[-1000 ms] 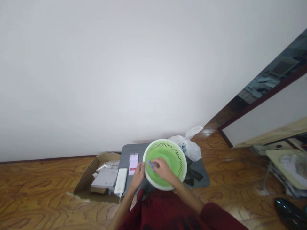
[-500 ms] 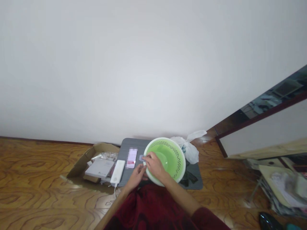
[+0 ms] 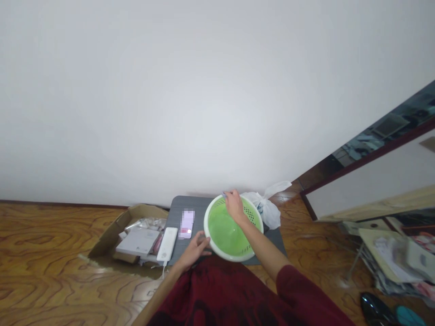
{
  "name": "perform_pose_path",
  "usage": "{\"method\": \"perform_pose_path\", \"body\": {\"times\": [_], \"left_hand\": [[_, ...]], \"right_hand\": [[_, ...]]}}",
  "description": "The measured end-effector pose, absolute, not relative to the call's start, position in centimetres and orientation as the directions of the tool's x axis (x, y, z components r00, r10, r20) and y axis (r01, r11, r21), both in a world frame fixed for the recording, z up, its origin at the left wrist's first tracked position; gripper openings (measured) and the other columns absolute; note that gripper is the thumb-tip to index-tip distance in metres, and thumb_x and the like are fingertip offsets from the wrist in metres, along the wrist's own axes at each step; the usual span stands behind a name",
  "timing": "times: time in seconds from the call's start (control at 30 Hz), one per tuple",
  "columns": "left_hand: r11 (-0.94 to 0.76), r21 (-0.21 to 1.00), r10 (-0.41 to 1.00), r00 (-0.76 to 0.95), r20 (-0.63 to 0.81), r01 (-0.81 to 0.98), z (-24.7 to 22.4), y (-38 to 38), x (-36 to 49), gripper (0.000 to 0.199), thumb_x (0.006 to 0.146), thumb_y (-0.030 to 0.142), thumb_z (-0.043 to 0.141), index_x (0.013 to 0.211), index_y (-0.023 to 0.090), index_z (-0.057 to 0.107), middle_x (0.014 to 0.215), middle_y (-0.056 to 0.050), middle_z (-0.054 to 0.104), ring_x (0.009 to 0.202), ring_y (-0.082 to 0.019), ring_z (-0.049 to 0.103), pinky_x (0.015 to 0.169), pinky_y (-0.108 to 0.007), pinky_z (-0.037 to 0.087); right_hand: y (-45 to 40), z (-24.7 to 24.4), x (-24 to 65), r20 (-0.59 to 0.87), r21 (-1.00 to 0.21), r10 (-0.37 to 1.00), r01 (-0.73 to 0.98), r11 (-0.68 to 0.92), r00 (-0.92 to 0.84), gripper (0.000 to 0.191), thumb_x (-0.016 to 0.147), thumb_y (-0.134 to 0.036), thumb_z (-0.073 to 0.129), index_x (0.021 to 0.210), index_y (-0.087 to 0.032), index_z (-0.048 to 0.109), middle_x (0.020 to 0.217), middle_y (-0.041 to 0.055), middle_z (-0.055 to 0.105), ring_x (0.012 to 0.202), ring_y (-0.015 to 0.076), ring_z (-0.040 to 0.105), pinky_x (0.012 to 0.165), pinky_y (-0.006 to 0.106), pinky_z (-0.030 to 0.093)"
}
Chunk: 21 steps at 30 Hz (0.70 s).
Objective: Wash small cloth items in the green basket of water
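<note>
Basket (image 3: 222, 233) sits on the tabletop (image 3: 201, 209) beside a bag (image 3: 271, 215); fingers of the left hand (image 3: 196, 250) grasp its left rim, while the right hand's (image 3: 234, 206) pinch a cloth (image 3: 224, 195) at the far rim.

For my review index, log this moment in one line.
left hand: at basket, left edge | right hand: at far edge, holding cloth | phone: on table, left of basket

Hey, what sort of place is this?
Probably a room in a home: there's a wood-patterned floor, an open cardboard box of odds and ends, and a grey tabletop holding a phone and a green basket.
</note>
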<state>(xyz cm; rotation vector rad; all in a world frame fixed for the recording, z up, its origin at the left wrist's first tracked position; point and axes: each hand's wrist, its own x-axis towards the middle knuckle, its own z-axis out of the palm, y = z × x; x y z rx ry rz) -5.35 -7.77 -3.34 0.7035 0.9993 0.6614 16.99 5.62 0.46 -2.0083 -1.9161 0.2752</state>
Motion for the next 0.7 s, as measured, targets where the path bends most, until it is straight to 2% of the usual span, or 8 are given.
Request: {"method": "perform_pose_path", "body": {"times": [0.17, 0.27, 0.37, 0.53, 0.7], "left_hand": [[0.627, 0.769, 0.722, 0.46, -0.516, -0.122, -4.5, -8.5, -5.0, 0.07, 0.069, 0.075, 0.081, 0.105, 0.02, 0.058, 0.091, -0.005, 0.076, 0.089, -0.024, 0.076, 0.078, -0.036, 0.062], [0.597, 0.792, 0.747, 0.451, -0.489, -0.13, -4.9, -8.8, -4.8, 0.067, 0.069, 0.077, 0.079, 0.098, 0.02, 0.059, 0.086, -0.004, 0.075, 0.085, -0.023, 0.076, 0.08, -0.037, 0.061], [0.586, 0.795, 0.766, 0.427, -0.48, -0.157, -4.9, -9.1, -4.8, 0.067, 0.069, 0.077, 0.079, 0.098, 0.02, 0.06, 0.085, -0.003, 0.075, 0.084, -0.022, 0.076, 0.082, -0.037, 0.061], [0.574, 0.79, 0.777, 0.448, -0.443, -0.214, -4.5, -9.6, -5.2, 0.069, 0.062, 0.062, 0.093, 0.108, 0.021, 0.062, 0.101, -0.005, 0.074, 0.097, -0.024, 0.074, 0.083, -0.037, 0.062], [0.59, 0.775, 0.771, 0.444, -0.457, -0.227, -4.9, -9.6, -5.5, 0.073, 0.059, 0.054, 0.097, 0.113, 0.02, 0.063, 0.109, -0.007, 0.073, 0.097, -0.023, 0.073, 0.083, -0.036, 0.062]], "right_hand": [[2.7, 0.7, 14.1, 0.096, -0.398, 0.977, 0.893, 0.211, -0.189, 0.042, 0.099, -0.009, 0.05, 0.13, -0.022, 0.075, 0.108, 0.0079, 0.065, 0.098, 0.0189, 0.056, 0.093, 0.027, 0.043], [0.7, 1.2, 12.7, 0.052, -0.4, 0.913, 0.829, 0.391, -0.405, 0.034, 0.101, -0.013, 0.052, 0.123, -0.023, 0.076, 0.106, 0.0055, 0.064, 0.096, 0.0183, 0.054, 0.09, 0.027, 0.043], [-1.4, 1.4, 12.5, 0.038, -0.415, 0.833, 0.75, 0.515, -0.551, 0.029, 0.101, -0.014, 0.055, 0.116, -0.023, 0.077, 0.105, 0.0051, 0.064, 0.097, 0.0187, 0.053, 0.089, 0.027, 0.043], [-4.7, 1.4, 13.9, 0.043, -0.423, 0.79, 0.705, 0.569, -0.611, 0.029, 0.102, -0.017, 0.057, 0.118, -0.024, 0.079, 0.11, 0.0065, 0.064, 0.1, 0.0201, 0.053, 0.09, 0.029, 0.043], [-7.5, 1.2, 14.7, 0.056, -0.396, 0.779, 0.703, 0.591, -0.624, 0.03, 0.105, -0.022, 0.054, 0.119, -0.026, 0.08, 0.11, 0.0067, 0.064, 0.101, 0.0196, 0.053, 0.09, 0.029, 0.042]]}}
